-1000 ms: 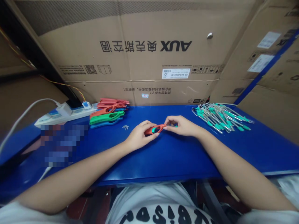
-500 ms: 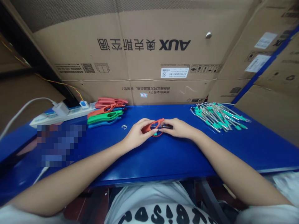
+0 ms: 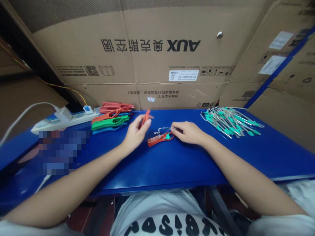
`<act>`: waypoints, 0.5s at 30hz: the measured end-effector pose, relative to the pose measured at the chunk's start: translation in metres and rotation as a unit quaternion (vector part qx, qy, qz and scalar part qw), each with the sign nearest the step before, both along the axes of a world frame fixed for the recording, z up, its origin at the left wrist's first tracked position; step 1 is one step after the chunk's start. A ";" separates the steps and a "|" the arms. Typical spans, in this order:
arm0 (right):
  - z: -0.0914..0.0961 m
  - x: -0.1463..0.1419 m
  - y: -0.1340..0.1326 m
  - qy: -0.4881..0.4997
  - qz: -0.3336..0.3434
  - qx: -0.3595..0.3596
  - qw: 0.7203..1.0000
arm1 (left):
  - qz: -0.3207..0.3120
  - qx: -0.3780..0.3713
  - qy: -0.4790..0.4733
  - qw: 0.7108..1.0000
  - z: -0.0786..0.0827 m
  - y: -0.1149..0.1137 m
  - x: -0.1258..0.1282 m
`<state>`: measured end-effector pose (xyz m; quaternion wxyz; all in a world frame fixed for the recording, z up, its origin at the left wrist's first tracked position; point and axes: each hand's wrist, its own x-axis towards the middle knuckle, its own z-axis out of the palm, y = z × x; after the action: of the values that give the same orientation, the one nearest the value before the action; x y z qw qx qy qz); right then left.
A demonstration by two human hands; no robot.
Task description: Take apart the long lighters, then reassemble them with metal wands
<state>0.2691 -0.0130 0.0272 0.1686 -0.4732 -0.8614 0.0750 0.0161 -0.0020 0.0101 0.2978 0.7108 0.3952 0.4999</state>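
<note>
My left hand [image 3: 135,132] is raised a little over the blue table [image 3: 172,164] and pinches a thin red plastic shell half [image 3: 146,117] between its fingertips. The other red shell half [image 3: 157,139] lies flat on the table, with a green-and-metal insert [image 3: 166,135] resting in it. My right hand [image 3: 189,132] rests beside that half, its fingers closed on the right end of the insert.
A stack of red, green and blue plastic handles [image 3: 112,117] lies at the back left, next to a white power strip [image 3: 61,120]. A heap of metal parts with green tips [image 3: 230,122] sits at the back right. Large cardboard boxes [image 3: 157,55] wall the table's far side.
The red piece held between both hands has come apart. My left hand lifted one half up and to the left; the other half now lies on the table with the insert showing.
</note>
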 end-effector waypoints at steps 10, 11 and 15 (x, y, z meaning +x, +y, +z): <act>-0.004 0.003 0.005 0.112 0.022 -0.027 0.993 | -0.068 0.055 0.278 0.956 -0.015 -0.004 0.004; -0.004 0.005 0.006 0.122 0.023 -0.029 0.992 | -0.070 0.056 0.280 0.956 -0.015 -0.003 0.004; -0.001 0.015 0.013 0.127 0.015 -0.019 0.992 | -0.062 0.061 0.290 0.953 -0.001 0.004 -0.001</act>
<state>0.2841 -0.0004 0.0259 0.2668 -0.4502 -0.8382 0.1535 0.0149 0.0019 0.0089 0.1575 0.8650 0.3884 0.2759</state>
